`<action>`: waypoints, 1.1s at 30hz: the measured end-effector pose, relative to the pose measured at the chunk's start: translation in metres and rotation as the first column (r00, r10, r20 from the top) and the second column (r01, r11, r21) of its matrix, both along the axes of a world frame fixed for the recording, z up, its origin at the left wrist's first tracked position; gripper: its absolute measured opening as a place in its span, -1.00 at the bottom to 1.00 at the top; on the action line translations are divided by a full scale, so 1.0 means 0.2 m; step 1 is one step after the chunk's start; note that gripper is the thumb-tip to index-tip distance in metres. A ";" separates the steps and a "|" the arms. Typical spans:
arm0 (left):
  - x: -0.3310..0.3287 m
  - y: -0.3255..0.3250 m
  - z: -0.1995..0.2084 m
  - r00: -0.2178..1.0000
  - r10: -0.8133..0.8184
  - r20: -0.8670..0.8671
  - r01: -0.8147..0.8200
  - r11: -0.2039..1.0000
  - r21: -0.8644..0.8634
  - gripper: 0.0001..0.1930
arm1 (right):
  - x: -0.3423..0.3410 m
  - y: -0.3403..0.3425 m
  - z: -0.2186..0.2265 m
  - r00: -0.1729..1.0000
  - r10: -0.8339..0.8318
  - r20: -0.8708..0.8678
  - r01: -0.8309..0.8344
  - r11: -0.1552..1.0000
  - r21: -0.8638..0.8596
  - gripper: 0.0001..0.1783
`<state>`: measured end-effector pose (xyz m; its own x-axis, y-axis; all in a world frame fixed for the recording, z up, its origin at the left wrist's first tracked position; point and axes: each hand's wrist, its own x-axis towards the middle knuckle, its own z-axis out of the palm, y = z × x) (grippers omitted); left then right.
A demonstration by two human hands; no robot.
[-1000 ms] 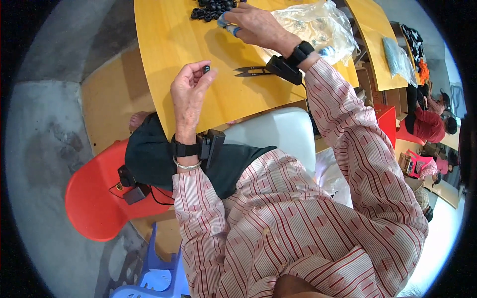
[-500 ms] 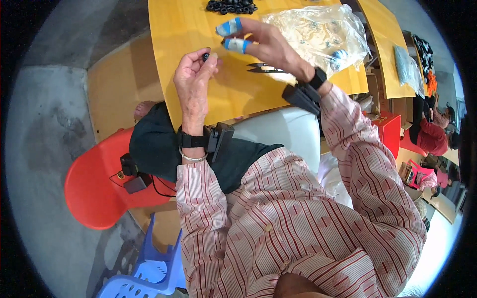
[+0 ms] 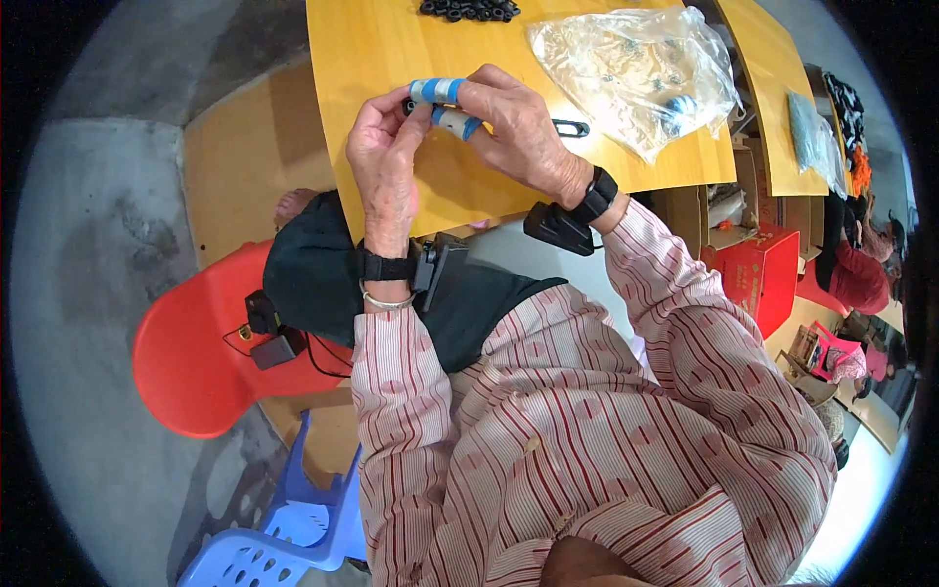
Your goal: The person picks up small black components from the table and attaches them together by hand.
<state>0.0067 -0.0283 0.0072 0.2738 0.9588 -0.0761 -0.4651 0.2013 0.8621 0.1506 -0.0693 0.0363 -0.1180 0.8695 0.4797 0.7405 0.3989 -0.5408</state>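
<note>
My left hand is raised over the near left part of the yellow table. Its thumb and fingers pinch a small black ring-shaped part. From the right, my right hand meets it, with blue-and-white tape wrapped around two fingers. Those taped fingertips close in at the black part; something dark shows between them, too small to make out. Beside the right hand's knuckles, the looped black end of a pair of thread snips shows on the table, its blades hidden behind the hand.
Several black rings lie piled at the table's far edge. A clear plastic bag spreads over the right side. A red box stands below on the right, a red chair at left, a blue plastic chair lower left. People sit far right.
My right hand has come down and left, bringing its taped fingers against the part in my left hand. It now covers the snips' blades. The view has shifted slightly.
</note>
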 end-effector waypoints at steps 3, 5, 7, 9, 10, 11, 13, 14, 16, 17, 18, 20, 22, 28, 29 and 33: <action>-0.01 0.00 -0.01 1.000 0.001 0.000 -0.001 1.000 0.030 -0.78 | 0.01 0.00 -0.03 0.999 0.000 -0.033 0.001 1.000 0.002 -0.66; -0.01 0.00 0.00 0.999 -0.046 -0.003 0.046 0.998 0.037 -0.77 | 0.05 0.00 -0.04 1.000 0.013 -0.005 -0.013 0.999 -0.039 -0.66; -0.02 0.00 0.00 0.998 -0.060 -0.014 0.060 0.998 0.022 -0.77 | 0.04 -0.02 0.00 0.989 0.014 -0.149 -0.033 0.991 -0.131 -0.61; -0.03 0.00 0.00 0.997 -0.075 -0.025 0.075 0.997 0.008 -0.77 | 0.05 -0.02 0.01 0.957 -0.001 -0.289 -0.065 0.974 -0.217 -0.56; -0.03 0.00 0.00 0.995 -0.093 -0.023 0.093 0.996 0.004 -0.76 | 0.06 -0.02 -0.01 0.908 -0.023 -0.419 -0.103 0.956 -0.276 -0.57; -0.04 0.00 0.00 0.994 -0.111 -0.021 0.111 0.994 0.000 -0.75 | 0.07 -0.02 -0.01 0.840 -0.056 -0.540 -0.149 0.933 -0.327 -0.57; -0.03 0.00 0.01 0.992 -0.121 -0.023 0.121 0.993 -0.005 -0.75 | 0.08 -0.01 -0.02 0.797 -0.066 -0.600 -0.181 0.922 -0.342 -0.58; -0.02 0.00 0.01 0.991 -0.129 -0.024 0.129 0.992 -0.007 -0.75 | 0.08 -0.01 -0.03 0.781 -0.051 -0.622 -0.191 0.929 -0.316 -0.60; -0.02 0.00 0.01 0.991 -0.132 -0.024 0.132 0.991 -0.004 -0.75 | 0.08 0.00 -0.05 0.763 -0.035 -0.646 -0.202 0.936 -0.288 -0.62; -0.02 0.00 0.01 0.991 -0.134 -0.022 0.134 0.991 0.000 -0.75 | 0.08 0.00 -0.06 0.782 -0.025 -0.623 -0.198 0.938 -0.286 -0.61; -0.02 0.00 0.01 0.991 -0.135 -0.024 0.135 0.991 -0.001 -0.75 | 0.08 0.00 -0.07 0.800 -0.015 -0.600 -0.195 0.939 -0.283 -0.60; -0.02 0.00 0.00 0.991 -0.137 -0.014 0.137 0.991 0.004 -0.75 | 0.08 0.00 -0.07 0.807 -0.016 -0.590 -0.184 0.943 -0.278 -0.60; -0.02 0.00 0.00 0.988 -0.152 -0.012 0.152 0.988 0.016 -0.75 | 0.08 0.00 -0.07 0.816 -0.018 -0.578 -0.172 0.947 -0.273 -0.59; 0.00 -0.01 0.01 0.981 -0.192 -0.037 0.193 0.981 0.022 -0.73 | 0.09 -0.01 -0.07 0.821 -0.019 -0.571 -0.168 0.947 -0.273 -0.61; 0.00 -0.01 0.01 0.979 -0.198 -0.050 0.200 0.980 0.019 -0.73 | 0.10 -0.02 -0.06 0.819 -0.016 -0.574 -0.171 0.948 -0.270 -0.62; -0.01 -0.02 0.02 0.973 -0.210 -0.101 0.213 0.977 0.025 -0.73 | 0.12 -0.02 -0.04 0.793 -0.023 -0.609 -0.164 0.954 -0.251 -0.64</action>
<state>0.0046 -0.0316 0.0119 0.4635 0.8825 -0.0795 -0.3286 0.2545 0.9095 0.1743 -0.0740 0.0282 0.0449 0.9756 0.2150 0.2044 0.2017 -0.9579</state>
